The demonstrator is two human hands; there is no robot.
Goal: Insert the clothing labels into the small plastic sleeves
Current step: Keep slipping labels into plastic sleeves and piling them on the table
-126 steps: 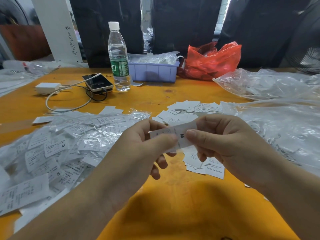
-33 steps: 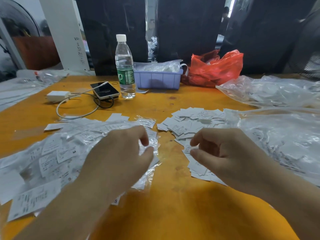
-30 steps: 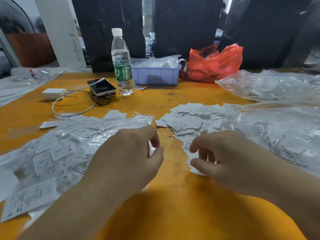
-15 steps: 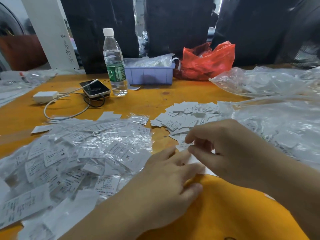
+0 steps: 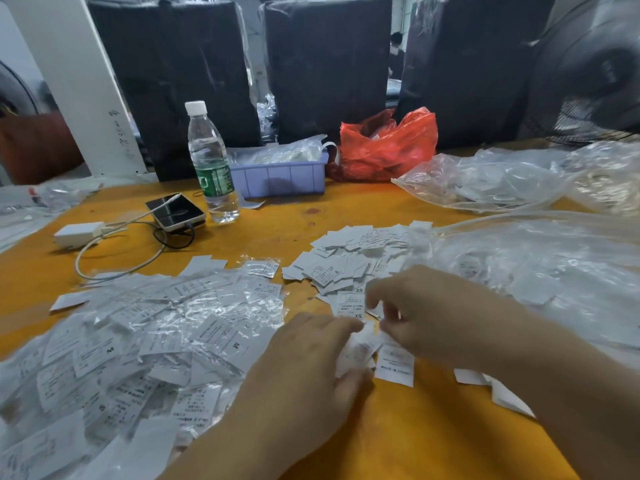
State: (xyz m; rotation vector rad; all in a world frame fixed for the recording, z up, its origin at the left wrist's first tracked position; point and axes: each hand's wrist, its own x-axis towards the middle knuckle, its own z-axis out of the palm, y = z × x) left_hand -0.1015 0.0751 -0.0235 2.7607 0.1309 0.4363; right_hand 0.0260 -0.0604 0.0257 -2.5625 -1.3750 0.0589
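Glossy crinkled plastic sleeves (image 5: 194,317); matt white paper labels (image 5: 346,261); smooth orange tabletop (image 5: 415,438).

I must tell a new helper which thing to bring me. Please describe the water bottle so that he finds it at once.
Look at the far side of the orange table. Beside the left end of the lilac plastic tray stands the water bottle, with a phone lying just left of it. It is the only upright thing there: clear plastic, white cap, green label.

We see even, fairly bright light on the orange desk (image 5: 398,216), with glare on the crinkled plastic sleeves (image 5: 194,313). Both hands are motion-blurred, soft shadows beneath them. Wide-angle distortion bends the edges; the dark far background is soft.
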